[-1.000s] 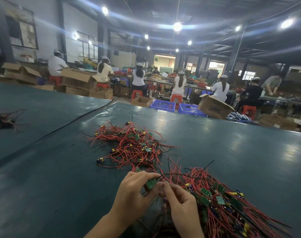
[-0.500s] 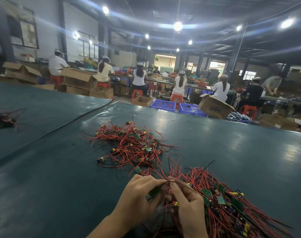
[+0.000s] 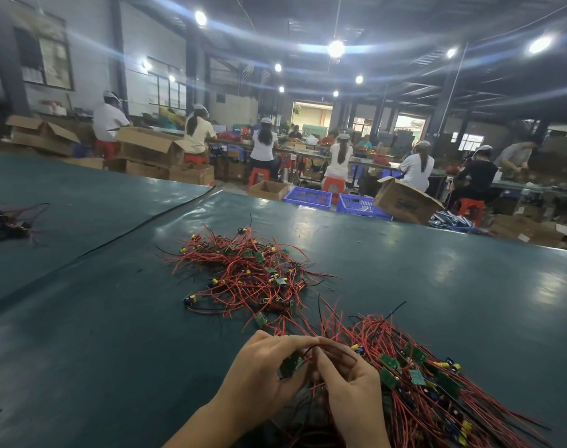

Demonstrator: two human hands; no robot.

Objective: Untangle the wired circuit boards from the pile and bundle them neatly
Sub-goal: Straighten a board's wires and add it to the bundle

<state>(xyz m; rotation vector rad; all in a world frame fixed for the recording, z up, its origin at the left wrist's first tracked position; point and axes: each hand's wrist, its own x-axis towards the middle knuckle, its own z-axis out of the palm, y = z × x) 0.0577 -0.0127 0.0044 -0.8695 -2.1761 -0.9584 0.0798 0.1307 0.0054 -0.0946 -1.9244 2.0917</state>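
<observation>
A tangled pile (image 3: 246, 273) of small green circuit boards with red and black wires lies in the middle of the dark green table (image 3: 98, 334). A second, straighter heap of wired boards (image 3: 430, 376) spreads to the right of my hands. My left hand (image 3: 259, 370) holds a small green circuit board (image 3: 290, 365) between its curled fingers. My right hand (image 3: 350, 379) pinches that board's red and black wires just beside the left fingertips. Both hands meet at the near edge of the table.
Another small bunch of wired parts (image 3: 4, 221) lies at the far left on a neighbouring table. Beyond the table's far edge stand cardboard boxes (image 3: 405, 202), blue crates (image 3: 308, 197) and several seated people at work benches.
My hands have closed in together and shifted slightly lower and right. The green board, earlier showing above my left fingers, is now tucked lower between the two hands.
</observation>
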